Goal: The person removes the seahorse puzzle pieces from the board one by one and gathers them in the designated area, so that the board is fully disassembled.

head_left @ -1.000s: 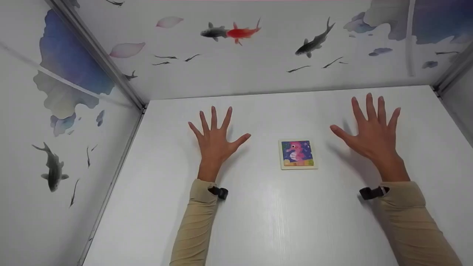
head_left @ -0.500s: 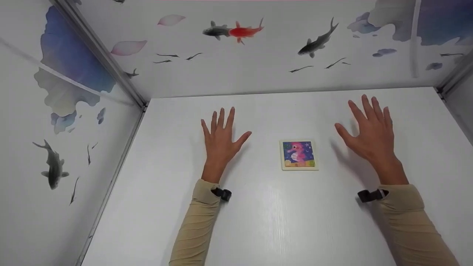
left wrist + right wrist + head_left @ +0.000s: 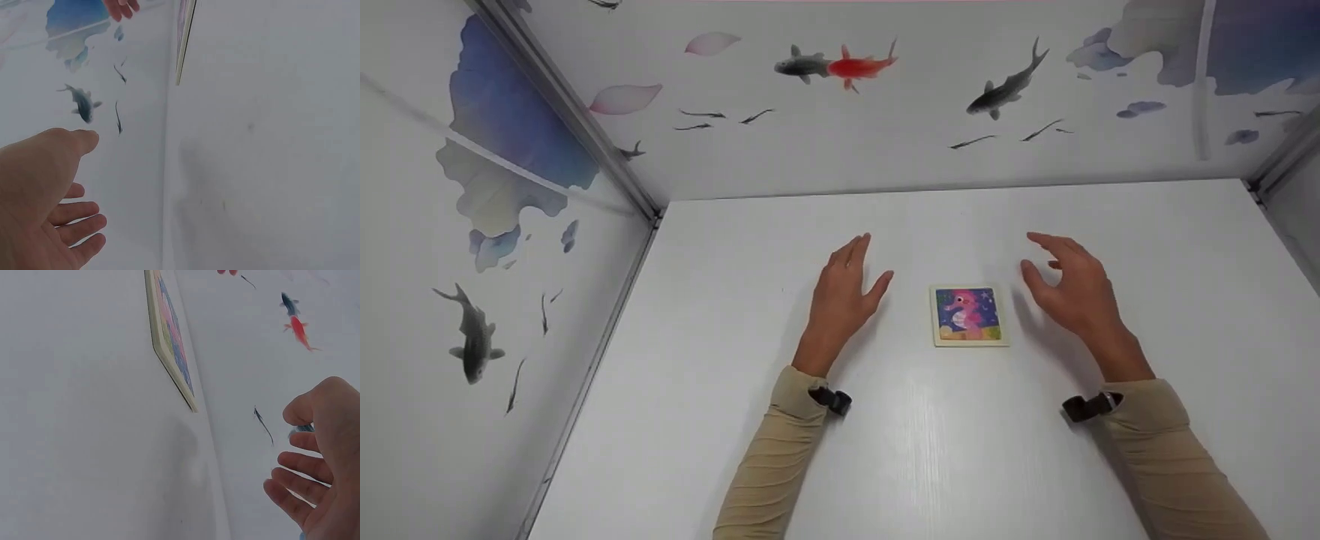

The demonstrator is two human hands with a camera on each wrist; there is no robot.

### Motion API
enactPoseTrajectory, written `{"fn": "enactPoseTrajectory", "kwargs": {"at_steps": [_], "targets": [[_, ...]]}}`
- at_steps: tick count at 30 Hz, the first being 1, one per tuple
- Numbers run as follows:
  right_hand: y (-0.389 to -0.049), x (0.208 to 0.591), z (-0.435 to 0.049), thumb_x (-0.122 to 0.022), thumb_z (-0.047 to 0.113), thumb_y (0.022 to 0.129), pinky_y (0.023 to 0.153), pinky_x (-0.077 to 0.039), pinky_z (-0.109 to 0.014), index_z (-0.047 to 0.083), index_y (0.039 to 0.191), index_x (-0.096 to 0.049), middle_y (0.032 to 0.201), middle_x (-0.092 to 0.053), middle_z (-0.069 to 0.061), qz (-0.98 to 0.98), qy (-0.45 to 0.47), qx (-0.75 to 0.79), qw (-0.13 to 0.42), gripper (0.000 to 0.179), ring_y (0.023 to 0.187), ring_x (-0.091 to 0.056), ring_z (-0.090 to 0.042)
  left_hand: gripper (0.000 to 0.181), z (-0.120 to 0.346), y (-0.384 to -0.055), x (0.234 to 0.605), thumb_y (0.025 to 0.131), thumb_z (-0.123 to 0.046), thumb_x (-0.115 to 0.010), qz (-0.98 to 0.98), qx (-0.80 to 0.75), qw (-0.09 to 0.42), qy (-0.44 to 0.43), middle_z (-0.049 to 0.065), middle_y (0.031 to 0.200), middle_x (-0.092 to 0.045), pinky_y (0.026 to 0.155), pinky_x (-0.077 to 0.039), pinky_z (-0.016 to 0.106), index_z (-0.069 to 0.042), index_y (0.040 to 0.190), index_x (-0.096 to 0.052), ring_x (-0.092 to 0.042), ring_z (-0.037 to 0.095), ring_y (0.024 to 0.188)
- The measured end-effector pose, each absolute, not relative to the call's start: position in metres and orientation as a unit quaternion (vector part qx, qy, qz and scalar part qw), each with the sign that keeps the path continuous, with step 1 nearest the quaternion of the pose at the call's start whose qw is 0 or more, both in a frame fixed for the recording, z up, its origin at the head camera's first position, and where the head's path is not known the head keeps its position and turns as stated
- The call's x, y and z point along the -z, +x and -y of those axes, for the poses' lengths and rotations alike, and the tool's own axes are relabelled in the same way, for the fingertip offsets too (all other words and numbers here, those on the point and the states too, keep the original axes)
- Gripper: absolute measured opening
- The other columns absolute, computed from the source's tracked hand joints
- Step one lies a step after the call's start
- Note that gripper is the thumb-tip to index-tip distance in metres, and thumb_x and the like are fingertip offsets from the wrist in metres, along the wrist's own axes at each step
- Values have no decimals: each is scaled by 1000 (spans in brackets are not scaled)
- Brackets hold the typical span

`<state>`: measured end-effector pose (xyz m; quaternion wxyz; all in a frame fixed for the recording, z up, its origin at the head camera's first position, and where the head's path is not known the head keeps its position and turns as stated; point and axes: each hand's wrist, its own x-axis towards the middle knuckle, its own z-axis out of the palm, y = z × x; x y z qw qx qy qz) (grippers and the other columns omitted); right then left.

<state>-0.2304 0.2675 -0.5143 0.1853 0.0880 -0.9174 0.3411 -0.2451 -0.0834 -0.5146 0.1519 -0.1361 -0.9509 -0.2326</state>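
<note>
A small square picture puzzle (image 3: pixel 969 315) with a pink seahorse on blue lies flat on the white table, between the two hands in the head view. My left hand (image 3: pixel 844 292) is over the table to its left, fingers extended and thumb apart, holding nothing. To the right of the puzzle, my right hand (image 3: pixel 1072 289) has its fingers gently bent and thumb apart, also with nothing in it. The right wrist view shows the pale edge of the puzzle (image 3: pixel 173 337) beyond the loosely spread right hand (image 3: pixel 320 467). In the left wrist view only a corner of it appears at the top.
The white table (image 3: pixel 915 450) meets a back wall (image 3: pixel 885 150) and a left wall (image 3: pixel 405 360), both printed with fish and blue patches. Metal corner strips (image 3: pixel 577 120) run up where the walls join. Each wrist bears a black strapped device (image 3: pixel 832 400).
Both hands have moved inward toward the puzzle from either side. Their widely spread fingers have drawn together, and the right fingers have bent. The puzzle stays in place on the table.
</note>
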Motion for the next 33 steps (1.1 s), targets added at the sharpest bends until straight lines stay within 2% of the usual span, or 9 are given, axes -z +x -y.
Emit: {"fn": "enactPoseTrajectory", "kwargs": {"at_steps": [2, 5, 7, 9, 11, 14, 19, 26, 33], "targets": [[-231, 518, -264, -71, 19, 105, 97, -61, -57, 8, 145, -67, 141, -70, -18, 910, 96, -362, 177, 42, 123, -69, -38, 70, 77, -244, 514, 106, -40, -70, 949, 249, 135, -138, 13, 162, -55, 124, -45, 38, -7, 163, -45, -54, 27, 151], [-232, 524, -261, -72, 18, 104, 92, -64, -33, 7, 141, -69, 128, -75, -17, 905, 104, -379, 163, 39, 113, -73, -33, 69, 68, -242, 515, 107, -37, -69, 946, 269, 107, -144, 12, 166, -51, 126, -42, 36, -8, 164, -44, -50, 26, 154], [-233, 529, -259, -72, 20, 105, 86, -58, -16, 7, 139, -71, 119, -77, -16, 905, 103, -386, 149, 36, 105, -74, -31, 68, 62, -241, 515, 108, -36, -68, 943, 284, 89, -150, 10, 168, -49, 127, -40, 35, -9, 165, -43, -48, 24, 156], [-233, 533, -257, -72, 21, 105, 81, -49, -5, 7, 138, -72, 111, -77, -16, 905, 100, -393, 127, 35, 99, -73, -30, 67, 54, -239, 515, 108, -36, -68, 940, 296, 70, -155, 8, 169, -48, 128, -38, 34, -11, 165, -43, -46, 23, 158], [-234, 537, -256, -71, 24, 106, 78, -46, -3, 8, 138, -71, 107, -76, -15, 908, 91, -397, 97, 36, 96, -72, -28, 65, 47, -238, 516, 108, -37, -68, 938, 304, 53, -160, 7, 168, -49, 127, -39, 34, -12, 164, -45, -47, 21, 157], [-234, 541, -257, -71, 28, 106, 76, -48, -7, 10, 140, -70, 108, -75, -14, 913, 78, -398, 45, 38, 97, -70, -28, 60, 35, -236, 517, 109, -37, -67, 934, 309, 31, -174, 6, 163, -54, 123, -45, 31, -14, 161, -49, -55, 19, 149], [-236, 542, -260, -69, 31, 107, 81, -50, -14, 12, 142, -68, 117, -74, -15, 917, 75, -392, -20, 40, 103, -67, -28, 49, 17, -236, 520, 109, -32, -67, 921, 325, 1, -213, 5, 152, -62, 115, -52, 31, -12, 152, -59, -64, 18, 133], [-236, 540, -266, -68, 29, 108, 86, -48, -17, 9, 143, -68, 124, -73, -16, 910, 82, -400, -67, 41, 108, -64, -28, 40, -6, -240, 526, 109, -28, -67, 910, 326, -30, -254, 5, 140, -67, 116, -50, 30, -9, 144, -66, -61, 19, 133], [-234, 542, -268, -74, 18, 103, 85, -49, -15, 8, 143, -68, 121, -73, -15, 903, 108, -408, -74, 42, 104, -64, -24, 37, -24, -244, 531, 108, -25, -67, 902, 335, -40, -269, 5, 135, -67, 112, -50, 27, -9, 141, -69, -60, 18, 128]]}}
